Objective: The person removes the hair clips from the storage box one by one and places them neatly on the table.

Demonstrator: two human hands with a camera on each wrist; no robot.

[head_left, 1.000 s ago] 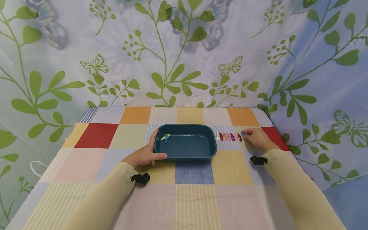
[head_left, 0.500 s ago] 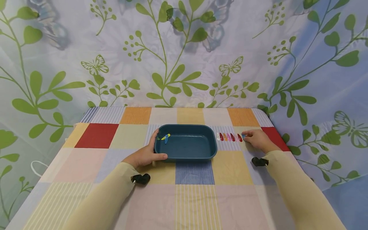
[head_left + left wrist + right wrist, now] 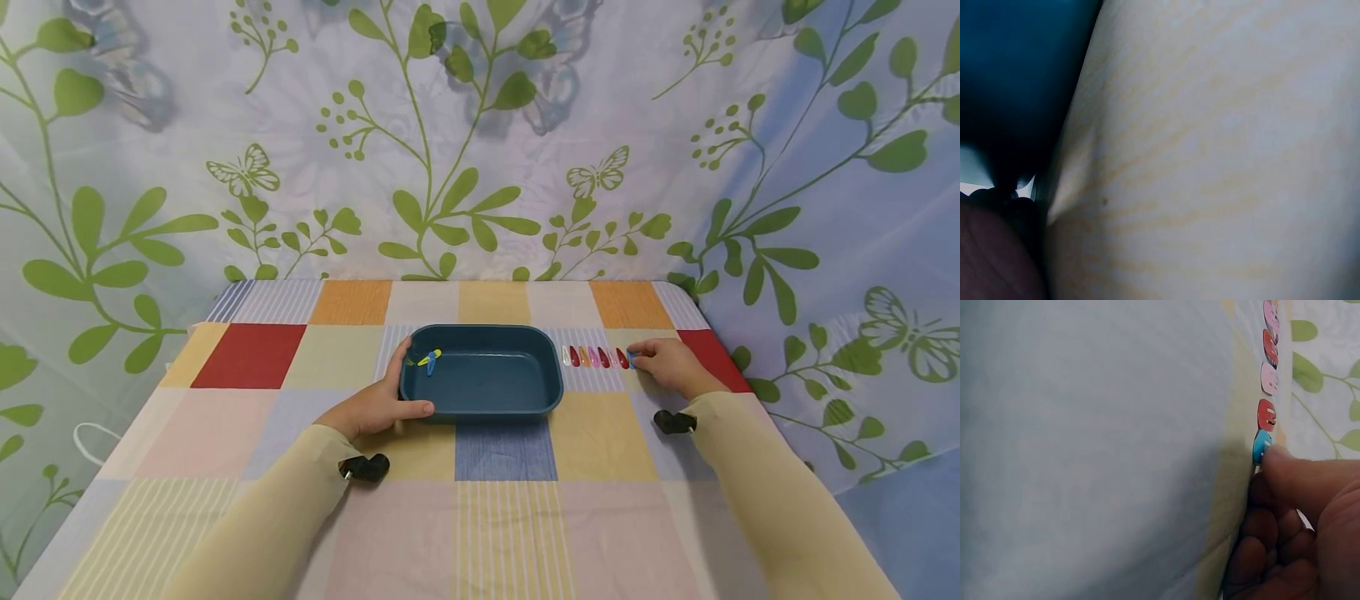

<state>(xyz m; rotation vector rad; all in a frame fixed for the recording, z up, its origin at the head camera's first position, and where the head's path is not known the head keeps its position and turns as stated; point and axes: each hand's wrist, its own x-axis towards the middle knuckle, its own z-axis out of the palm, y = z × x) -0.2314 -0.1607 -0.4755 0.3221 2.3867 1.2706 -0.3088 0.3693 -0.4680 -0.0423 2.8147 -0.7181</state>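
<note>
My left hand [image 3: 382, 405] holds the near left corner of a dark blue plastic bin [image 3: 480, 414], thumb along the front rim and fingers around the left side. Inside the bin, at its left end, lie a yellow hair clip [image 3: 435, 356] and a blue hair clip [image 3: 431, 366]. Right of the bin, my right hand [image 3: 670, 363] pinches another blue hair clip [image 3: 1261, 446] by thumb and fingers at the right end of a row of clips. A red hair clip [image 3: 1267, 414] lies right beside it. The left wrist view catches just the bin's wall [image 3: 1022, 69] and part of the palm.
The rest of the row runs toward the bin: several snap clips, among them a white clip [image 3: 566, 356], an orange clip [image 3: 584, 357] and a pink clip [image 3: 1269, 379]. A patchwork cloth [image 3: 510, 533] covers the table. A leaf-patterned curtain [image 3: 300, 125] hangs behind it.
The head view has shifted slightly. More of the blue clip shows under my right fingertips, close beside the red one. My left hand and the bin have stayed put.
</note>
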